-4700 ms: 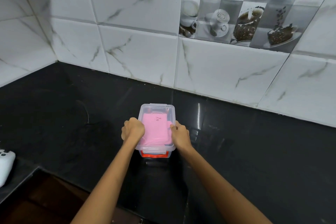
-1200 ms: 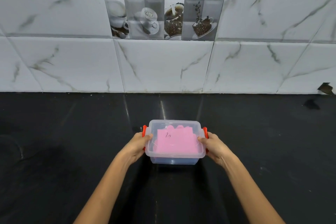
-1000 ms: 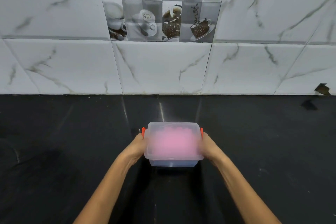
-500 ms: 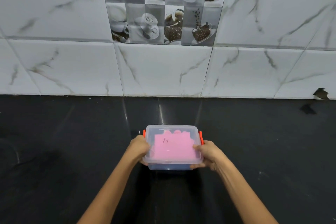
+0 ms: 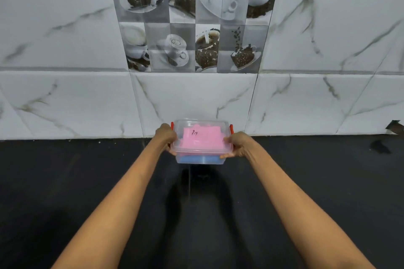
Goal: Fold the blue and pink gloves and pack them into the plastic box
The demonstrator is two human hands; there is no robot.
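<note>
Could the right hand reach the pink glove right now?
Probably not: the right hand grips the box by its end, and the clear lid seems shut over the pink glove.

Plastic box [image 5: 200,160]: clear, rectangular, lid on, red latches at both short ends. Held between left hand [image 5: 166,137] and right hand [image 5: 237,144], one at each end, fingers curled under the rim. Pink glove [image 5: 202,140]: folded flat, directly under the lid, dark mark near its far-left corner. Blue glove [image 5: 197,159]: beneath the pink, visible through the near wall.
</note>
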